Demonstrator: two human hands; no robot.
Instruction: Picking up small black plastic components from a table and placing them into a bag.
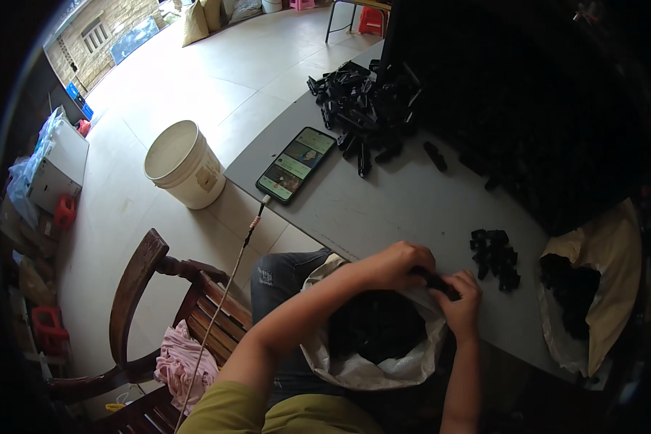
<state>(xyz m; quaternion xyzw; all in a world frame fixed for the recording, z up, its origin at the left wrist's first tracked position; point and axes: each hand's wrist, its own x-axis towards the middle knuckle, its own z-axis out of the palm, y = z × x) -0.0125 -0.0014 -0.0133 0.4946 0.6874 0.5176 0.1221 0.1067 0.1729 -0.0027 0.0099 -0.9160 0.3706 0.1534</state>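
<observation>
Both hands meet over the table's near edge, around a dark, elongated black plastic piece (441, 283). My left hand (401, 263) is closed on its left end, fingers curled. On the other end, my right hand (463, 298) pinches with thumb and fingers. What exactly the piece is cannot be made out. Just below the hands, an open white sack (317, 365) sits at my lap with black pieces (376, 329) inside. Right of my right hand, a small cluster of short black parts (495, 257) lies on the grey table (405, 206).
A large heap of black clip-like parts (362, 108) covers the table's far side, beside a phone (296, 165) on a cable. A big dark mass (513, 108) fills the far right. Another sack (615, 275) holds black pieces. A white bucket (188, 170) and wooden chair (141, 289) stand left.
</observation>
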